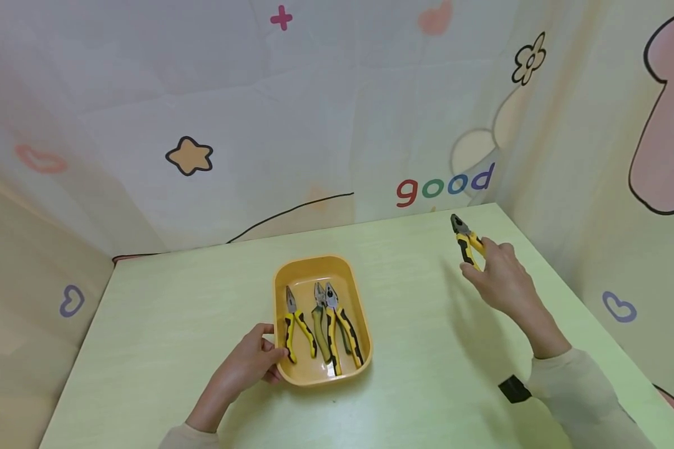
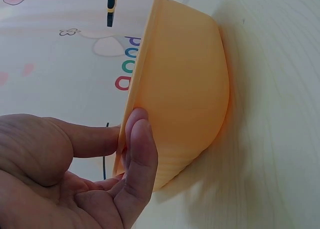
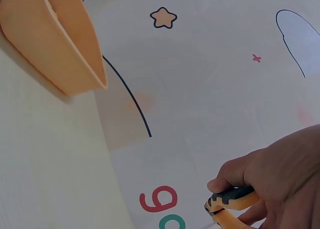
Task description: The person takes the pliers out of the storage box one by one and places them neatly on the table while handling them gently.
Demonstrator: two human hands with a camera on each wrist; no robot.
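Note:
My left hand (image 1: 251, 358) pinches the left rim of a yellow-orange plastic tray (image 1: 321, 260), thumb inside and fingers outside, as the left wrist view shows. Three pairs of pliers lie in the tray: long-nose pliers (image 1: 291, 302) with yellow-black handles at left, olive-handled pliers (image 1: 319, 315) in the middle, and yellow-black combination pliers (image 1: 331, 312) partly over them. Off to the right, my right hand (image 1: 502, 280) holds another pair of yellow-black pliers (image 1: 463, 242) by the handles, above the table, head pointing away. Their handle ends are hidden by the hand.
The pale green table (image 1: 185, 299) reaches back to a curtain (image 1: 314, 125) printed with shapes and the word "good". More curtain hangs close along both sides. A black tab (image 1: 514, 389) sticks out beside the right sleeve.

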